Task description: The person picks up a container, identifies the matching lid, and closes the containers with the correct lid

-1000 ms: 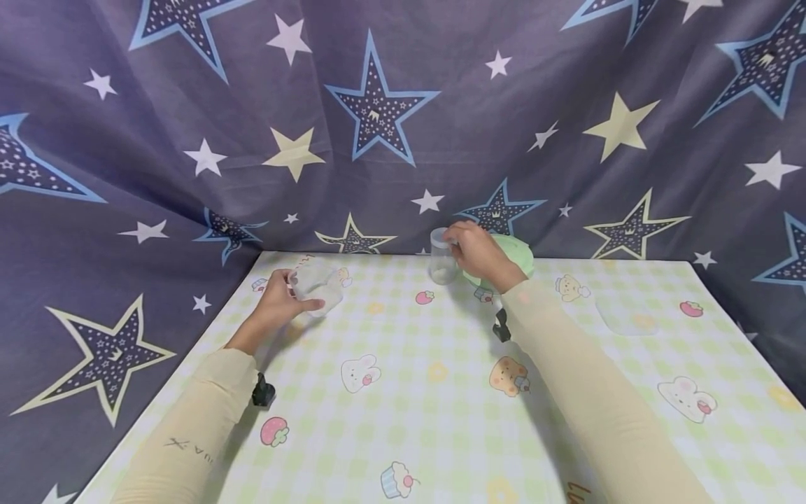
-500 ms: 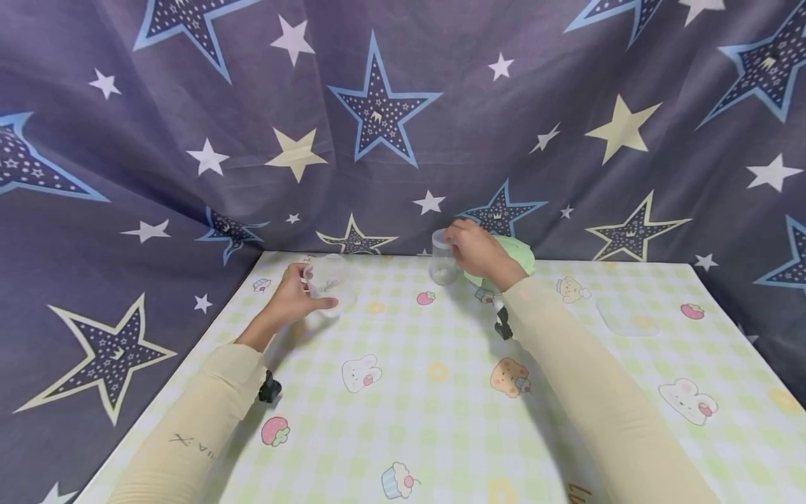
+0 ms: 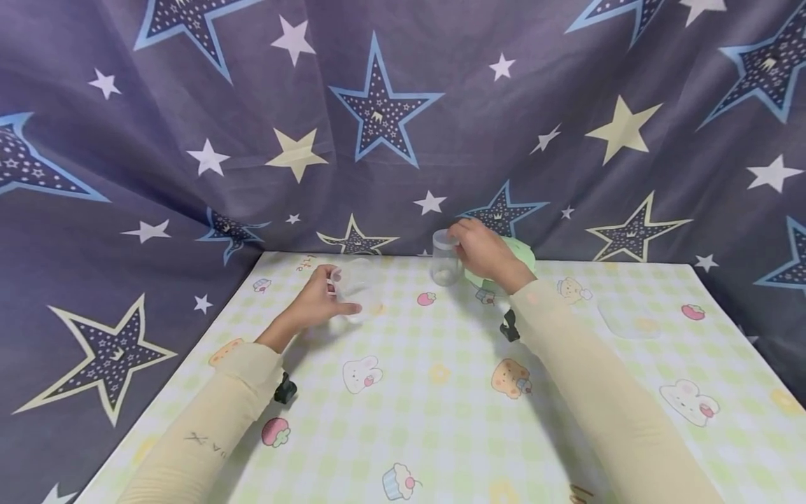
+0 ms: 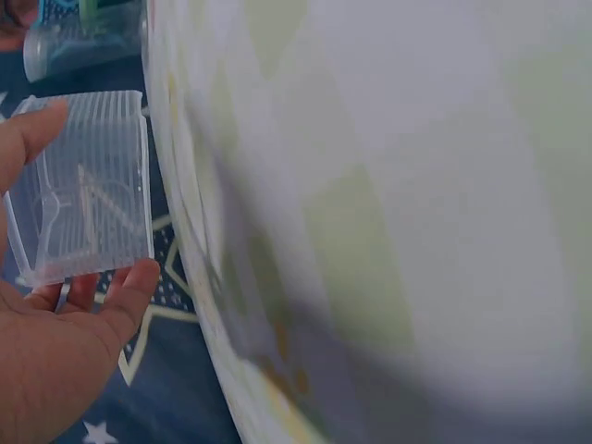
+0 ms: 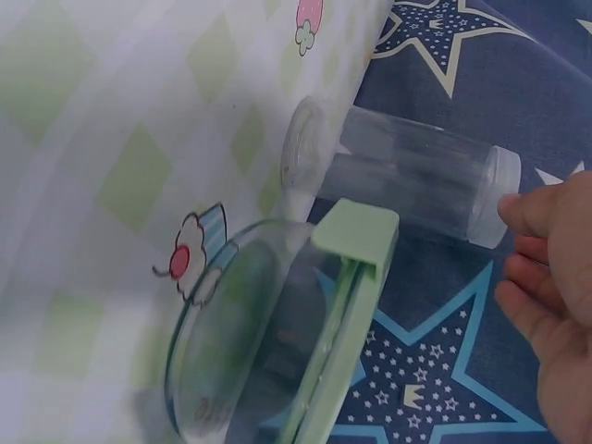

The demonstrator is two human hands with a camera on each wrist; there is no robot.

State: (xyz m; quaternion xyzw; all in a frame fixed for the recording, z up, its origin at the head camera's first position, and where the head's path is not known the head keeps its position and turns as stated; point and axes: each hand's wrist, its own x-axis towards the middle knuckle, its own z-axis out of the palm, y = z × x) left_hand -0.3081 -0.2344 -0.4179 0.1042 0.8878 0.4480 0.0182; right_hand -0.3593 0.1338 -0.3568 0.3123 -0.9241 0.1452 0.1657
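My left hand (image 3: 334,294) grips a clear ribbed plastic container (image 3: 357,288) just above the checked table (image 3: 441,434), left of the middle. The left wrist view shows the same ribbed container (image 4: 88,185) held between thumb and fingers (image 4: 129,287). My right hand (image 3: 464,241) pinches the rim of a clear round jar (image 3: 445,260) that stands at the table's far edge. In the right wrist view the jar (image 5: 407,176) rests on its base with my fingertips (image 5: 532,208) at its top rim.
A clear bowl with a green clip lid (image 5: 277,342) sits right beside the jar, behind my right hand (image 3: 524,253). A clear flat lid (image 3: 630,318) lies on the table at the right. A star-print curtain (image 3: 378,105) closes in the back and sides.
My left hand has carried the ribbed container to the right, toward the jar. The right hand has stayed on the jar's rim.
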